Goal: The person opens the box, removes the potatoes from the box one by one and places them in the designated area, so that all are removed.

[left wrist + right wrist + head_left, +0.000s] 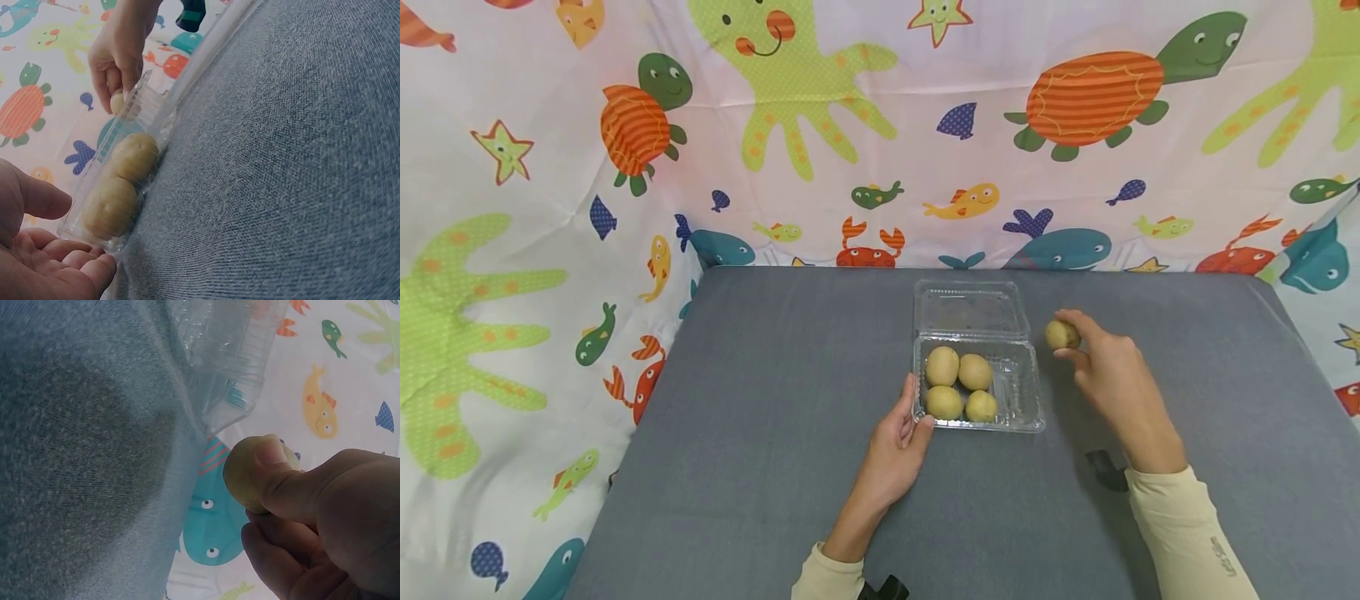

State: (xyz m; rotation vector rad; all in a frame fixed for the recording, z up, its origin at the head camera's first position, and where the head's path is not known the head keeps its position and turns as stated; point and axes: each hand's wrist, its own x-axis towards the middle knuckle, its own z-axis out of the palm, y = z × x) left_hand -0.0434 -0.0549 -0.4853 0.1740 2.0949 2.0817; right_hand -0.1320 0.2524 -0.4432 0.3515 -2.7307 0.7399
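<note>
A clear plastic clamshell box (1024,392) lies on the grey cloth with its lid (967,308) folded back. Several small potatoes (945,402) fill the left part of its base; two of these potatoes (110,206) show in the left wrist view. My left hand (897,454) holds the box's near left corner, thumb at the front edge and fingers along the side. To the right of the box, my right hand (1120,387) pinches another potato (247,475) between thumb and fingers, above the cloth.
Grey cloth (760,433) covers the table. Behind it and along the left hangs a white curtain (820,225) printed with sea animals. A dark wrist device (1107,471) juts from the right sleeve (1183,525).
</note>
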